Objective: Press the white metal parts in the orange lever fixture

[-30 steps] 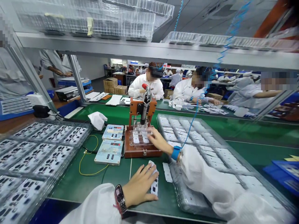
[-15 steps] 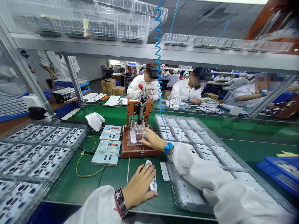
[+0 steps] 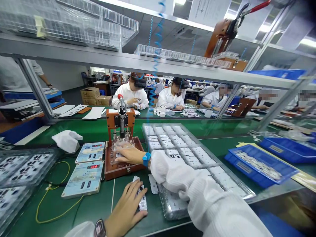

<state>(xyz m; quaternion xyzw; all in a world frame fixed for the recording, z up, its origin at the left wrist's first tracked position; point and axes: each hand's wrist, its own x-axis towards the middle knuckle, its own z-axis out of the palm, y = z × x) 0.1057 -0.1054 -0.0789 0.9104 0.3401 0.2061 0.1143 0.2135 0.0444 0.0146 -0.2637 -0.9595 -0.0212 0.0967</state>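
My left hand (image 3: 127,207) lies with fingers outstretched over a narrow white flat part (image 3: 143,203) on the green table, covering much of it. Beside it lies a second white strip (image 3: 153,184) that no hand touches. My right hand (image 3: 129,154) reaches to the clear plastic fixture (image 3: 114,157) of a small brown hand press (image 3: 120,119). Its fingers stretch flat across the fixture and hide what lies beneath. The press's red-tipped lever (image 3: 120,96) stands upright. A blue wrist strap (image 3: 146,158) circles my right wrist.
A clear tray (image 3: 172,210) of white parts lies under my right forearm. Two control boxes (image 3: 82,181) with red digits and a yellow cord (image 3: 39,205) are left of the press. Another tray (image 3: 27,171) is farther left. Blue bins (image 3: 261,168) stand right. A shelf (image 3: 138,62) crosses overhead; co-workers sit opposite.
The view has turned right, so the bench appears farther left and the blue bins show more. My right hand now lies flatter over the fixture, covering the white piece seen there before.
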